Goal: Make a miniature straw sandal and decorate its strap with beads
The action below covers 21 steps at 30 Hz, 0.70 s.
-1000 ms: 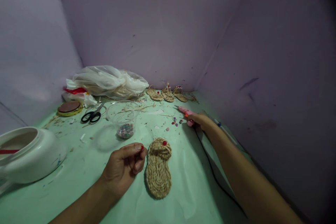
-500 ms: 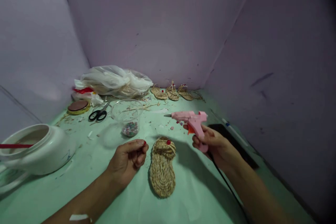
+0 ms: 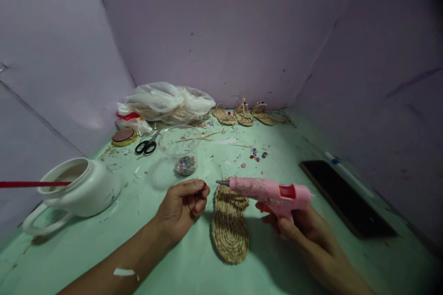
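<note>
My left hand [image 3: 185,207] pinches a small red bead [image 3: 204,185] between thumb and forefinger, just left of a woven straw slipper [image 3: 230,233]. In my right hand [image 3: 297,230] is a pink hot glue gun [image 3: 266,193], its fingers wrapped round the handle near the orange trigger. The gun's metal nozzle points left, close to the bead, and its body passes above the slipper's toe end, hiding part of it. The slipper lies flat on the green tabletop [image 3: 194,267].
A clear plastic cup [image 3: 186,165] with beads stands ahead, with black-handled scissors [image 3: 147,146] to its left. Loose beads [image 3: 255,154] lie beyond the gun. A white pot [image 3: 85,193] is at left, a black phone [image 3: 346,198] at right. Small straw sandals [image 3: 244,116] line the back.
My right hand has brought the glue gun nearer, over the slipper's toe, its nozzle now close to the bead in my left hand. The whole view has shifted slightly.
</note>
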Each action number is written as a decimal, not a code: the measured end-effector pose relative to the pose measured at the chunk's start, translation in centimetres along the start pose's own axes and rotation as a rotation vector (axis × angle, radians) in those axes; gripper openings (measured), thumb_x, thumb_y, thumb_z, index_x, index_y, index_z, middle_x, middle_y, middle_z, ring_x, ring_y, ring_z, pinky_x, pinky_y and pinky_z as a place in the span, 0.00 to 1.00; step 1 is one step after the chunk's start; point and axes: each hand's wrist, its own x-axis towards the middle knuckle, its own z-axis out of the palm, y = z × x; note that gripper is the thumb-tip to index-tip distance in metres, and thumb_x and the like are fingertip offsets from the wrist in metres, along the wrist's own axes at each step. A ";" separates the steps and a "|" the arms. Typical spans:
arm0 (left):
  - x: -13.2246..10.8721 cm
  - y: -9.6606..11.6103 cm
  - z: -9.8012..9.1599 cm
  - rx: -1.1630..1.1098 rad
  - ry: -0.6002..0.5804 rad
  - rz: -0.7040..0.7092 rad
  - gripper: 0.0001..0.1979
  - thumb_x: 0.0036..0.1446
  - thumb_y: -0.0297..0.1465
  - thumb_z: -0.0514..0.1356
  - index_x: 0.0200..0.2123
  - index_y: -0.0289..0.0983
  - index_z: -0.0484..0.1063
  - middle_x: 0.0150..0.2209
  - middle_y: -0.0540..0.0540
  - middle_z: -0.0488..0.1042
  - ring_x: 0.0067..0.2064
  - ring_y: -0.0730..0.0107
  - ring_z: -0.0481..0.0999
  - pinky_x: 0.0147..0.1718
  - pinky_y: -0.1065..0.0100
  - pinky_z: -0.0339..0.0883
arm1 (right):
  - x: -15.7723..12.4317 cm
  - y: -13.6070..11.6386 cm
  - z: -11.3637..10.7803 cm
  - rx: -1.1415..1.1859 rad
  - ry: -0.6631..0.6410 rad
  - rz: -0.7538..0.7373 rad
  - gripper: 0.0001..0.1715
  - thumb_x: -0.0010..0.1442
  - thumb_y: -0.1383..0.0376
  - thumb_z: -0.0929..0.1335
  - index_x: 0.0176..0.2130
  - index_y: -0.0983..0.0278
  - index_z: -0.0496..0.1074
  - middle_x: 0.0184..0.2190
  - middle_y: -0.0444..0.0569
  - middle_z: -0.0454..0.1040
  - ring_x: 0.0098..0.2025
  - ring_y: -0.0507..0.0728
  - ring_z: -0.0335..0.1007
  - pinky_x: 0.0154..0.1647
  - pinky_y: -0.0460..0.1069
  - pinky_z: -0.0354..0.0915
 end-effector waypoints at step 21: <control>-0.3 -0.6 0.4 0.001 0.004 -0.011 0.03 0.38 0.24 0.61 0.18 0.30 0.70 0.17 0.48 0.69 0.13 0.81 0.61 0.13 0.77 0.47 | 0.0 -0.8 0.5 -0.285 0.040 -0.192 0.08 0.58 0.64 0.63 0.39 0.58 0.70 0.26 0.46 0.73 0.26 0.55 0.69 0.24 0.46 0.67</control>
